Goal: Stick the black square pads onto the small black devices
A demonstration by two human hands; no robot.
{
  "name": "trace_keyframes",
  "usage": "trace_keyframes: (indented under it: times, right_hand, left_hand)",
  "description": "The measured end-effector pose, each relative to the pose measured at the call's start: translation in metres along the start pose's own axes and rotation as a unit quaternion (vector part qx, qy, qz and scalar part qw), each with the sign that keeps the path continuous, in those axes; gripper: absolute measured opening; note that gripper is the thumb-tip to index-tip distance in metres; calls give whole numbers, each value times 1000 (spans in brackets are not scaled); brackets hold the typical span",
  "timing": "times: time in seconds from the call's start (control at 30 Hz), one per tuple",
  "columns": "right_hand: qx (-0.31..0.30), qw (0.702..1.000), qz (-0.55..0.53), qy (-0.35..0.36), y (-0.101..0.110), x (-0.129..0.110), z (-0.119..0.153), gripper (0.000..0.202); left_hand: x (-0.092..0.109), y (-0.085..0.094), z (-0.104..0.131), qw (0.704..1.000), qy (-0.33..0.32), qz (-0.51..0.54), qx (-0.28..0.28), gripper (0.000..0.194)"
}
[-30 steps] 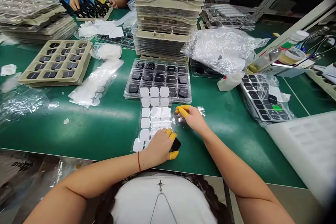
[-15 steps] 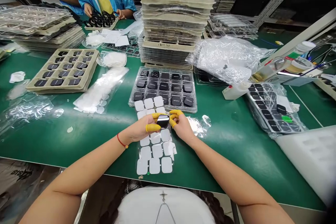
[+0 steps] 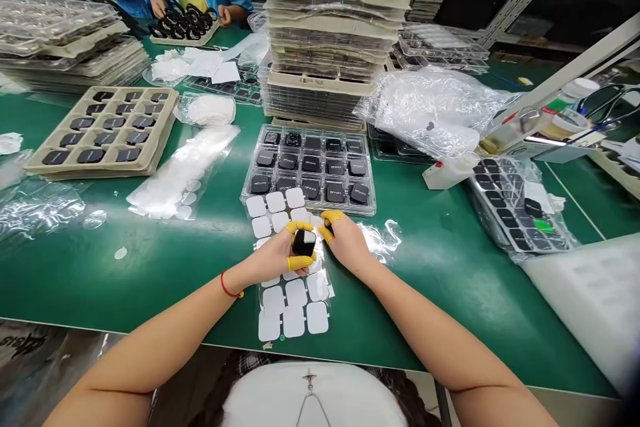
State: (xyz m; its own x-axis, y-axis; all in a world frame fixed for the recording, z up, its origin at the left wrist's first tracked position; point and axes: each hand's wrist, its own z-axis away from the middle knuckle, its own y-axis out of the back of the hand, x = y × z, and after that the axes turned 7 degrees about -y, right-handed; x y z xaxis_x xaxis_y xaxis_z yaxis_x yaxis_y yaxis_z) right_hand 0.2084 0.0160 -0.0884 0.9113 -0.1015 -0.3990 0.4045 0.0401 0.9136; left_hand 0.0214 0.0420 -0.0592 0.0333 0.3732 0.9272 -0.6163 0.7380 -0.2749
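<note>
Yellow finger cots cover some fingertips of both hands. My left hand (image 3: 280, 255) is closed around a small black glossy square device (image 3: 304, 242), its shiny face up. Just right of it, my right hand (image 3: 344, 237) has its fingers pinched together; a small dark bit shows at the fingertips, too hidden to name. Under my left hand lies a sheet of white rounded-square stickers (image 3: 293, 320). Behind the hands, a clear tray (image 3: 371, 203) holds rows of black square pieces, its front edge touching the sheet's far end.
A beige tray (image 3: 37, 165) of black pieces and a bag of white film (image 3: 170, 173) lie left. Tall stacked trays (image 3: 337, 33) stand behind. A white bottle (image 3: 450, 171), bagged black pieces (image 3: 515, 210) and white foam (image 3: 590, 300) are right. People in blue work across the table.
My left hand has moved slightly down and left with the device, whose face has tilted. The right hand has drawn a little apart from it. The camera view has shifted slightly.
</note>
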Motion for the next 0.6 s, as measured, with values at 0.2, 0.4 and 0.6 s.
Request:
trace_keyframes:
  times: [0.2,0.4,0.6]
  right_hand:
    - [43,999,-23,-13,30,17,12,19]
    - [93,966,-131,204,35,-19,39,9]
    - [131,953,-128,240,12,-31,42,17]
  left_hand:
    - [-3,-4,1,1000,-15,4,-4,49]
    - [0,-10,3,988,-91,-125,-3,36]
    - [-5,-13,4,985,-115,-131,2,40]
